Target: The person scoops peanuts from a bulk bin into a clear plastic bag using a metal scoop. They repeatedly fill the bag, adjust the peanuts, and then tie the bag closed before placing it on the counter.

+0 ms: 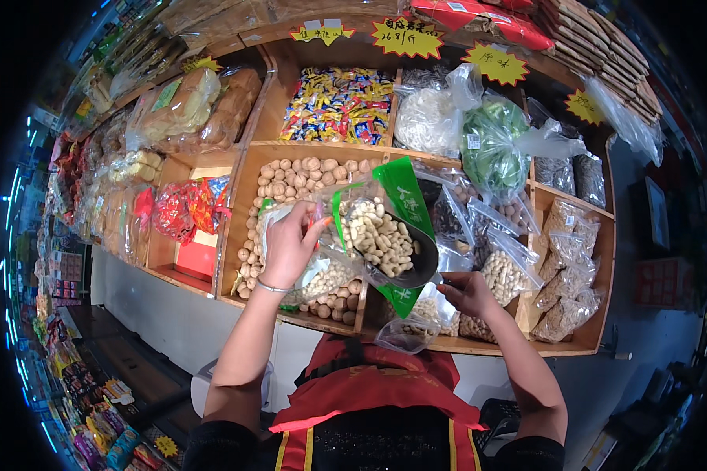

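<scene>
My right hand (468, 297) grips the handle of a dark scoop (429, 259), which is heaped with peanuts in their shells (383, 235). The scoop's front end is at the mouth of a clear and green plastic bag (409, 188). With thumb and fingers, my left hand (291, 241) pinches the clear side of that bag. How far the scoop reaches inside is hard to tell. Below my left hand lies another clear bag of peanuts (327, 279), resting over loose walnuts (306, 176) in a wooden compartment (247, 171).
Wrapped candies (339, 106) fill a rear compartment. Bagged leafy greens (495, 141) and a bag of white food (427, 118) lie behind the scoop. Bags of small goods (568, 271) stand at right. Bagged bread (179, 106) and red packets (182, 206) are at left.
</scene>
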The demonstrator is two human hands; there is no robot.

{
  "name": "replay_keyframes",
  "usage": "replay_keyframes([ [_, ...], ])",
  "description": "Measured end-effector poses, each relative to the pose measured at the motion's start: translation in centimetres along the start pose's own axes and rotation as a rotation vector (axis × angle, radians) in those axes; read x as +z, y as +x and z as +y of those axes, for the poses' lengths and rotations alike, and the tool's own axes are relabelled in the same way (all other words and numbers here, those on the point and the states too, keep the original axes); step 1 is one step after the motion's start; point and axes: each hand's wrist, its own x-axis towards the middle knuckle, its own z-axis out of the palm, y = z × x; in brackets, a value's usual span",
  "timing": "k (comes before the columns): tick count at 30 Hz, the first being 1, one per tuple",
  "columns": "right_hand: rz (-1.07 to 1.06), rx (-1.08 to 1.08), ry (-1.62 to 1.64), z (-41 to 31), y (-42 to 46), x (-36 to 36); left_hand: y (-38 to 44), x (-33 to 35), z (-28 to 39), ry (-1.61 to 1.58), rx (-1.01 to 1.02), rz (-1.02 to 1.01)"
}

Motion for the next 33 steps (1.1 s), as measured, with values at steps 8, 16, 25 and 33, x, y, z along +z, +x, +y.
replay_keyframes([
  [8,0.024,-0.055,0.129,0.9,0.1,1.9,-7.7,1.9,0.7,-0.38,0.148,0.272],
  [16,0.195,-0.092,0.191,0.6,-9.3,-1.3,-13.2,7.1,0.3,-0.269,0.07,-0.526],
  [25,0.451,0.13,0.208,-0.2,-23.7,0.8,-12.9,16.4,0.3,0.241,0.515,-0.648],
  [33,0.537,0.31,0.324,0.7,-31.2,7.0,-10.9,16.5,5.1,-0.462,0.483,-0.534],
])
